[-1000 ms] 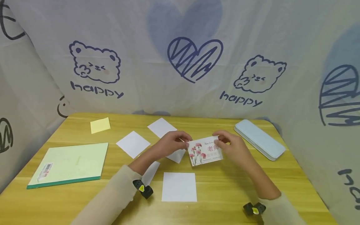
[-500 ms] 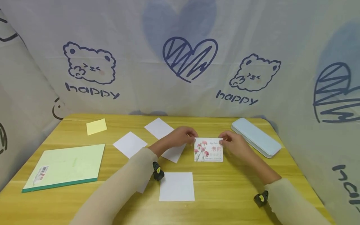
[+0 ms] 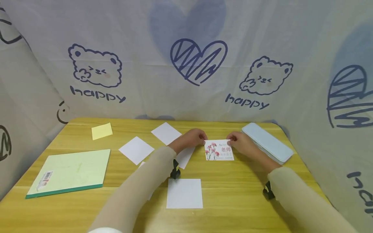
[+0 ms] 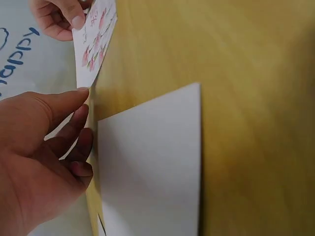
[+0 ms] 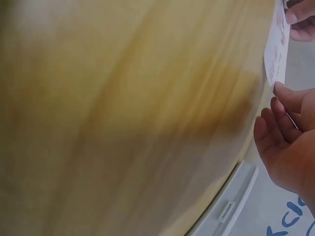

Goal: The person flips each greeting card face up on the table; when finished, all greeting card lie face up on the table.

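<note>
A small card [image 3: 219, 151] printed with pink flowers and red characters lies near the far middle of the wooden table [image 3: 239, 194]. My left hand [image 3: 200, 140] pinches its upper left corner, and my right hand [image 3: 231, 140] pinches its upper right corner. In the left wrist view my left hand [image 4: 78, 98] has its index fingertip at the card [image 4: 92, 54], with the other hand's thumb on the card's far end. In the right wrist view my right hand [image 5: 283, 105] meets the edge of the card [image 5: 276, 49].
Several white paper squares [image 3: 184, 193] lie about the middle of the table, one [image 4: 147, 162] just beside my left hand. A pale blue pencil case [image 3: 266, 142] lies right of the card. A green notebook [image 3: 70, 171] and a yellow sticky pad [image 3: 102, 131] are at the left. Printed cloth walls surround the table.
Both hands have carried the card away from me toward the far side of the table and squared it up. Both arms now reach further forward.
</note>
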`<state>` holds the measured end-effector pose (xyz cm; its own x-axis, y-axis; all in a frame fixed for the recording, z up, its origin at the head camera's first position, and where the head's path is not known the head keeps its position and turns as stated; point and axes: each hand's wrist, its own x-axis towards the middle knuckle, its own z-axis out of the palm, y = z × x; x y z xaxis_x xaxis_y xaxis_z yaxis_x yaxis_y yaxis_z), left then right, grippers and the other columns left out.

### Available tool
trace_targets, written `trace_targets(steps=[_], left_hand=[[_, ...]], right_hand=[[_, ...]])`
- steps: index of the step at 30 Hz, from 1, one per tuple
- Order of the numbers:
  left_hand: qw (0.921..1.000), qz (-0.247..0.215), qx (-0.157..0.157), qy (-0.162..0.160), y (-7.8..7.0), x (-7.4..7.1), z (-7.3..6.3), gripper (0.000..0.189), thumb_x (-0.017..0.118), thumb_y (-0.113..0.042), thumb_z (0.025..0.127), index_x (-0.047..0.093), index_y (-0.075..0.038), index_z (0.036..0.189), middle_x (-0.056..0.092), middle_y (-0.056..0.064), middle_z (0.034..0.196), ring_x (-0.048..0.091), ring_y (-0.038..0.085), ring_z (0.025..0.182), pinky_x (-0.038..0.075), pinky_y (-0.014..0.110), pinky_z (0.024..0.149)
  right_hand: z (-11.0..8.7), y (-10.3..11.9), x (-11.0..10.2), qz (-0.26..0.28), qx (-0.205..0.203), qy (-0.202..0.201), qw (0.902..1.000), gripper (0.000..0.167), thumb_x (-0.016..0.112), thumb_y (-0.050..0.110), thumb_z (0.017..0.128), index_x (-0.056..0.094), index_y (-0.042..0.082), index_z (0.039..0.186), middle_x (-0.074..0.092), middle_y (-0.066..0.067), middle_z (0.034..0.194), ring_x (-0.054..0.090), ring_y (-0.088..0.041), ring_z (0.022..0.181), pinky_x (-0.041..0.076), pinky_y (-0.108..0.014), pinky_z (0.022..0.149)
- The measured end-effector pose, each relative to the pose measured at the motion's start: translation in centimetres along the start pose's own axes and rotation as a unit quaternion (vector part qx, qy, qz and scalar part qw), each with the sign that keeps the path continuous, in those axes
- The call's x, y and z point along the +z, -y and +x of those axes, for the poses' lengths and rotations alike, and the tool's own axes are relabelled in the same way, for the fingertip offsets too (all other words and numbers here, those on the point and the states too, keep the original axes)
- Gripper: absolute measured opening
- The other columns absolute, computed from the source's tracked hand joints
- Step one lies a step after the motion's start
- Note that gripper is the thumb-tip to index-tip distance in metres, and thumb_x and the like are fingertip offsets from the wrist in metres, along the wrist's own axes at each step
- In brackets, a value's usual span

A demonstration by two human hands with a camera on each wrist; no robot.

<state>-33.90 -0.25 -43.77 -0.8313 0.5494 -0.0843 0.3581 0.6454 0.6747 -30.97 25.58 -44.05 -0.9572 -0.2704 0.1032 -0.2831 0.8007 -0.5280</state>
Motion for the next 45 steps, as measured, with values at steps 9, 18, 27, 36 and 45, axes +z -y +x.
trace_targets(steps=[9, 18, 27, 36, 45], left_hand=[[0.9991, 0.039, -0.015, -0.011, -0.7, -0.1, 0.7, 0.016, 0.064, -0.015, 0.099, 0.073, -0.011, 0.111, 0.072, 0.004, 0.113, 0.059, 0.019, 0.095, 0.047, 0.038, 0.097], [0.996, 0.087, -0.001, -0.023, -0.7, -0.1, 0.5, 0.016, 0.062, -0.015, 0.1, 0.073, -0.012, 0.11, 0.073, 0.003, 0.113, 0.062, 0.022, 0.109, 0.03, 0.045, 0.117], [0.9983, 0.033, -0.004, -0.047, 0.8, -2.0, -1.7, 0.022, 0.064, -0.015, 0.098, 0.071, -0.011, 0.118, 0.067, 0.007, 0.123, 0.06, 0.023, 0.116, 0.049, 0.039, 0.098], [0.9968, 0.068, 0.0, -0.041, 4.1, -5.0, -5.4, 0.021, 0.067, -0.016, 0.096, 0.071, -0.011, 0.117, 0.07, 0.005, 0.116, 0.063, 0.02, 0.108, 0.051, 0.037, 0.092], [0.9917, 0.127, 0.012, -0.013, 5.8, -5.8, -6.3, 0.025, 0.078, -0.02, 0.088, 0.076, -0.016, 0.113, 0.072, 0.001, 0.119, 0.062, 0.023, 0.115, 0.047, 0.044, 0.101]], right_hand=[[1.2, 0.1, -0.4, -0.059, 0.032, 0.026, 0.9974, 0.014, 0.065, 0.013, 0.097, 0.069, 0.004, 0.108, 0.068, -0.01, 0.098, 0.06, -0.024, 0.088, 0.047, -0.04, 0.08], [1.5, -0.3, 0.3, -0.094, 0.025, 0.032, 0.9947, 0.017, 0.066, 0.014, 0.096, 0.072, 0.007, 0.111, 0.066, -0.013, 0.112, 0.061, -0.028, 0.104, 0.049, -0.047, 0.092], [1.3, 2.4, 0.3, -0.037, 0.021, 0.01, 0.999, 0.025, 0.064, 0.014, 0.098, 0.068, 0.006, 0.121, 0.064, -0.011, 0.114, 0.059, -0.027, 0.098, 0.049, -0.042, 0.085], [0.2, 7.4, 2.9, 0.062, -0.021, 0.036, 0.9972, 0.032, 0.069, 0.02, 0.097, 0.067, 0.004, 0.124, 0.067, -0.009, 0.113, 0.053, -0.019, 0.081, 0.046, -0.031, 0.069], [0.8, 10.8, 6.0, 0.072, -0.005, 0.062, 0.9955, 0.043, 0.075, 0.03, 0.092, 0.068, 0.007, 0.127, 0.068, -0.008, 0.12, 0.063, -0.023, 0.104, 0.052, -0.042, 0.092]])
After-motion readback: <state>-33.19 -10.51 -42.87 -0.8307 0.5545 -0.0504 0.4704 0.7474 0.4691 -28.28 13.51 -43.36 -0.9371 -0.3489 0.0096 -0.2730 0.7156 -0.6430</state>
